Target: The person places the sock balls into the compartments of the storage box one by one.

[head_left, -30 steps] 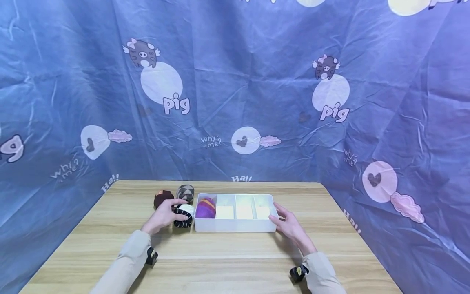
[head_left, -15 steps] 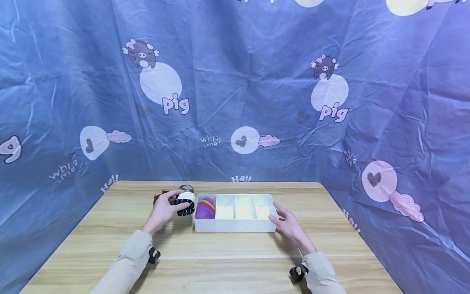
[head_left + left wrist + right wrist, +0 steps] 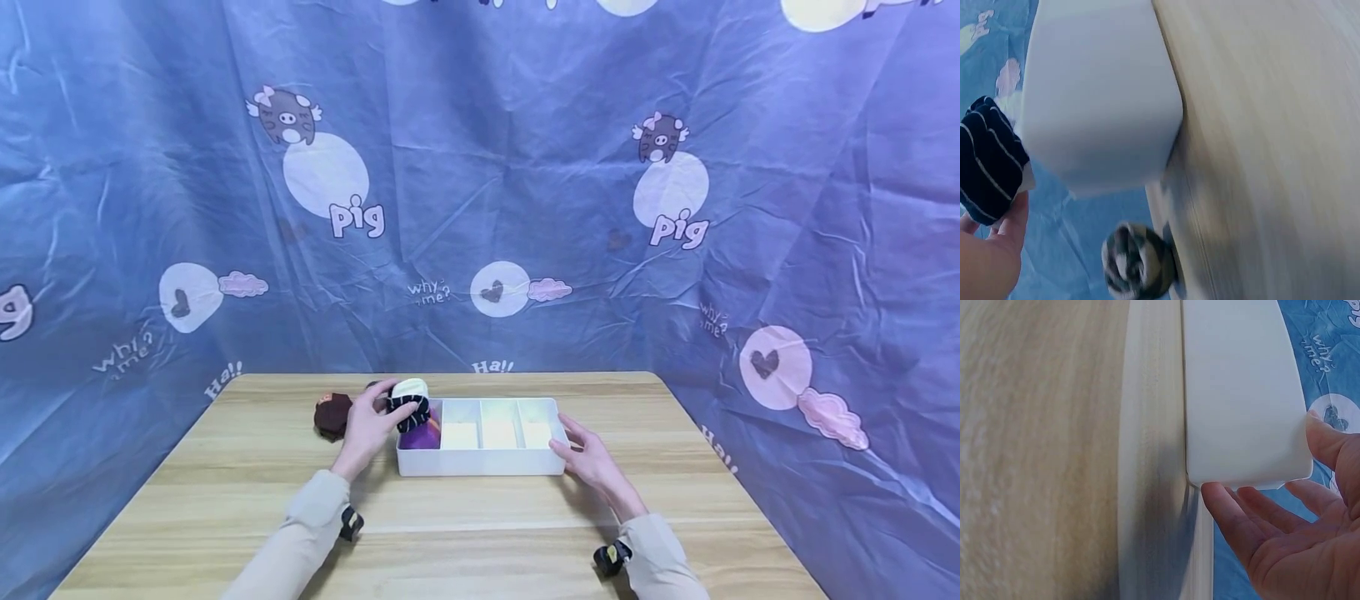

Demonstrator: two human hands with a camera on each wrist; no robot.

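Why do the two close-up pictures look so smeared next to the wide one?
Head view: sharp and evenly lit, soft shadows under the white box, edges bowed by the wide lens. Left wrist view: table grain streaked by motion blur; the striped sock roll stays fairly crisp. Right wrist view: near wood blurred, the right hand large and soft-edged.

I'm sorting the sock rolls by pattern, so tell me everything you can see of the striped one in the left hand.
The striped sock roll is a soft knit bundle, dark navy or black with thin white stripes and a cream cuff or end showing on top. The left hand grips it from its left side and holds it in the air, above the leftmost compartment of the white divided box, over the purple sock roll already lying there. The left wrist view shows the ribbed stripes and fingers beneath it.
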